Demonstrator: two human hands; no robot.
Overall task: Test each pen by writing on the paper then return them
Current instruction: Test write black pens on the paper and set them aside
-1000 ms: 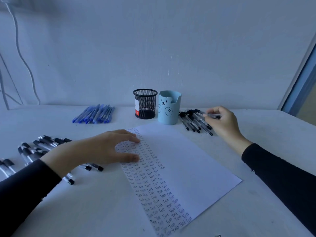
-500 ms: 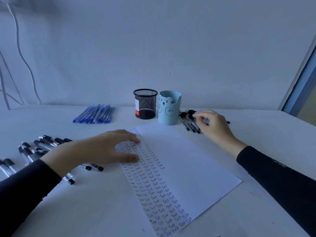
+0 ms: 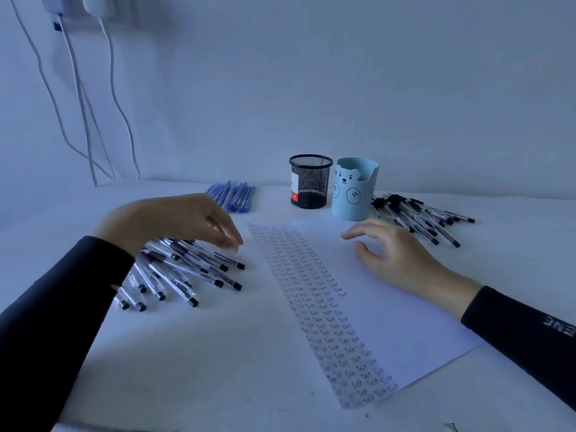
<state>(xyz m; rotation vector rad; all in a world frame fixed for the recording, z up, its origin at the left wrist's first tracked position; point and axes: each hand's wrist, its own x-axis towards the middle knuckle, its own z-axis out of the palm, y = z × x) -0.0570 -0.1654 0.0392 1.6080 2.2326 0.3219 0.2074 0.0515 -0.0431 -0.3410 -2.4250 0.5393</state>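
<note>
black pens (image 3: 187, 269) are lying just beneath the left grip (image 3: 174, 221), hovering loose and empty; paper (image 3: 358, 322) is lying under the right grip (image 3: 396, 254), relaxed, empty.

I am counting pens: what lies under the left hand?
Under the left hand lies a pile of clear pens with black caps. The hand and sleeve cover the pile's far part, so a full count is impossible.
</note>
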